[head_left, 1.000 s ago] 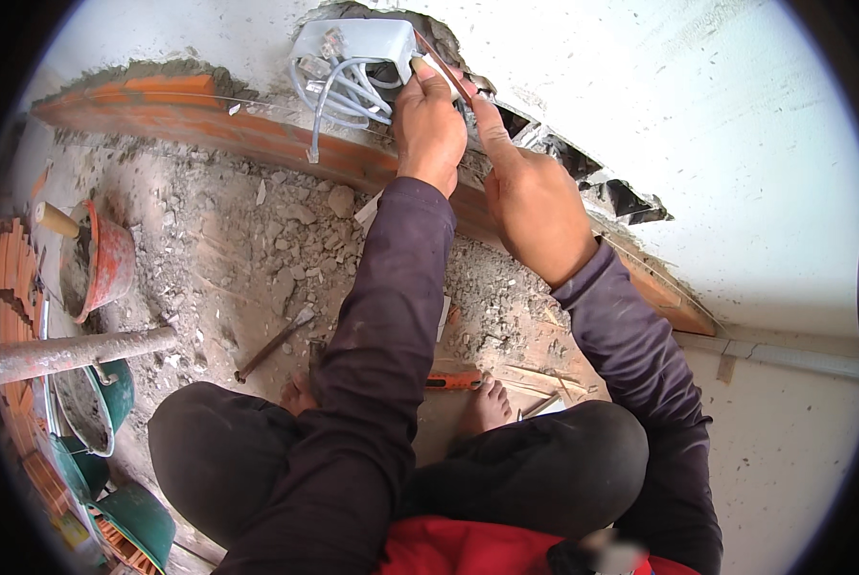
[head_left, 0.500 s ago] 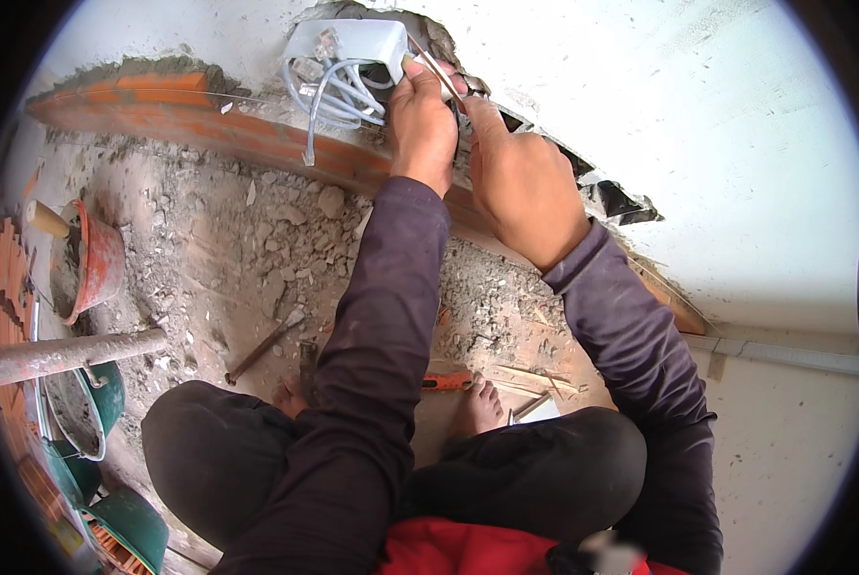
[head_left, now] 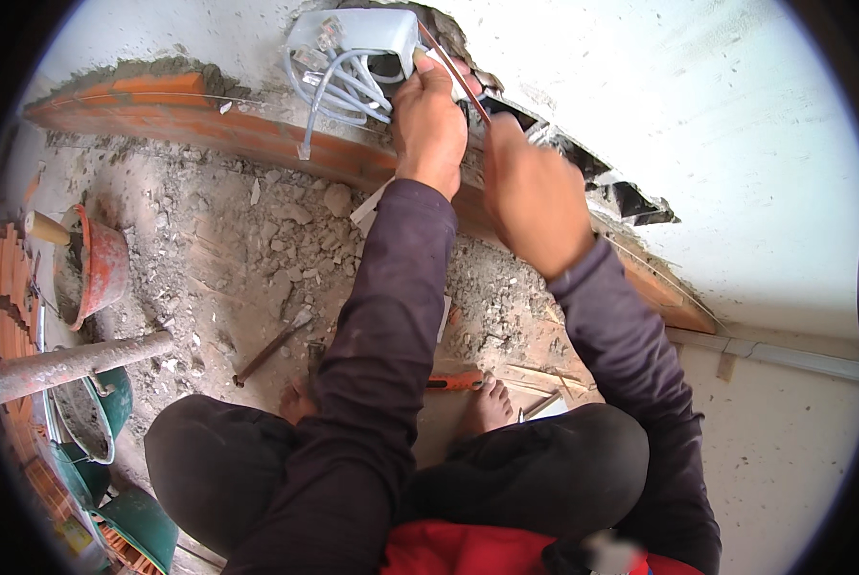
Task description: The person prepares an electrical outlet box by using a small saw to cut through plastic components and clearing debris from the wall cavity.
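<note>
A pale plastic electrical box sits at the broken edge of the white wall, with a bundle of grey cables ending in clear plugs hanging from it. My left hand is closed at the box's right side, its thumb pressed on a white plastic piece beside the box. In my right hand, a thin reddish-brown strip, like a saw blade, is gripped at its lower end. It slants up along the white piece to the box's right side. My fingers hide where the strip and the piece meet.
Orange hollow bricks line the wall's foot, below a dark broken slot. Rubble covers the floor, with a chisel-like metal bar and an orange-handled tool. At left stand a red bucket, a pole and green buckets.
My right hand has moved a little down and to the right with the strip, and more of the strip shows. My left hand keeps its hold beside the box. The view has shifted slightly.
</note>
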Action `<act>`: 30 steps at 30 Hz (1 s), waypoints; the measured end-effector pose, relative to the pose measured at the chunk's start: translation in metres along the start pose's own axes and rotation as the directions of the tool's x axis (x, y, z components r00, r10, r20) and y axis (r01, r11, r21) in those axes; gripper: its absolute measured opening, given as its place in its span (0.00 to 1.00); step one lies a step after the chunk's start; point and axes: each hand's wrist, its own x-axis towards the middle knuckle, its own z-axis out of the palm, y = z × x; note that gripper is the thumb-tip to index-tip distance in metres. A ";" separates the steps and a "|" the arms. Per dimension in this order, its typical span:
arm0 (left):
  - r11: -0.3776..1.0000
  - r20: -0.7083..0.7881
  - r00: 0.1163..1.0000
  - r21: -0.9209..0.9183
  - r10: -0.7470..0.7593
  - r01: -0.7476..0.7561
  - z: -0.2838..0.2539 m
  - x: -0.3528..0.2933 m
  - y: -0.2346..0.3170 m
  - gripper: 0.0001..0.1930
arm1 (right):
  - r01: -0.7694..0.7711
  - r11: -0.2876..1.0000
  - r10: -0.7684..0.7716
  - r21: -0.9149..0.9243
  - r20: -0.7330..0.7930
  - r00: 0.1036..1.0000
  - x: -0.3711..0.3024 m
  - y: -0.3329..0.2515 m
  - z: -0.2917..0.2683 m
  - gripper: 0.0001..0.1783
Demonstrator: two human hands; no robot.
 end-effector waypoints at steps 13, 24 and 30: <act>0.999 0.016 0.999 0.011 -0.036 0.035 0.009 -0.002 0.002 0.22 | 0.046 0.999 -0.046 0.003 -0.091 0.995 0.002 0.010 0.006 0.05; 0.991 0.030 0.997 -0.107 -0.073 0.076 0.003 0.001 0.003 0.22 | 0.075 0.997 -0.069 0.033 -0.151 0.986 0.014 0.006 0.018 0.04; 0.999 0.018 1.000 0.044 -0.011 0.011 0.008 0.002 -0.002 0.22 | 0.035 0.999 -0.034 0.006 -0.114 0.993 0.002 0.011 0.010 0.04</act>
